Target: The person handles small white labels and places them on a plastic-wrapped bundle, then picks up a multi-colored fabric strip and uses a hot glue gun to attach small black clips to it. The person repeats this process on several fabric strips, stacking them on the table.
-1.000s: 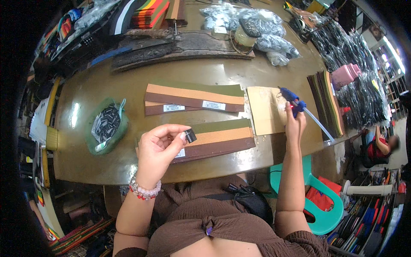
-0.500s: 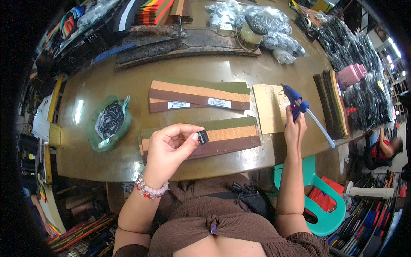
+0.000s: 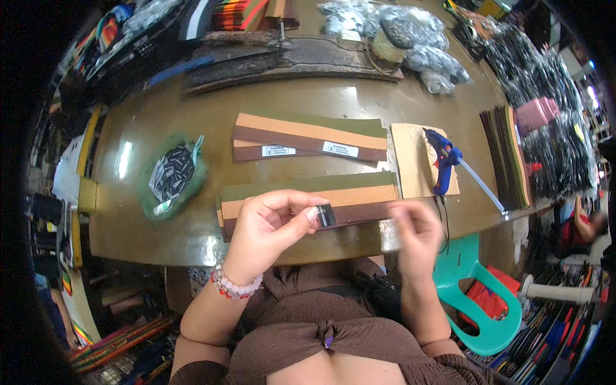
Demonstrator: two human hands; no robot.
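Observation:
My left hand [image 3: 273, 221] pinches a small black fabric label [image 3: 326, 216] between thumb and fingers. It hovers over the near pile of green, tan and brown striped webbing strips [image 3: 366, 196]. My right hand [image 3: 418, 234] is at that pile's right end, blurred by motion; its fingers look bent, and whether they hold anything does not show. Beyond it, a blue glue gun [image 3: 443, 160] with a long pale glue stick [image 3: 481, 185] lies on a beige board [image 3: 410, 160]. Farther back, more striped strips [image 3: 308, 131] carry white printed labels [image 3: 341, 149].
A green bowl [image 3: 149, 199] with many small black labels stands at the left. Dark striped strips [image 3: 504, 154] are stacked at the right edge beside a pink container [image 3: 538, 113]. Plastic-wrapped bundles [image 3: 423, 38] and a dark wooden board [image 3: 289, 61] lie at the back. A green chair [image 3: 478, 295] stands below right.
My right hand has let go of the glue gun, which now rests on the beige board, and has moved left and nearer the label. My left hand keeps its pinch, with the label turned slightly.

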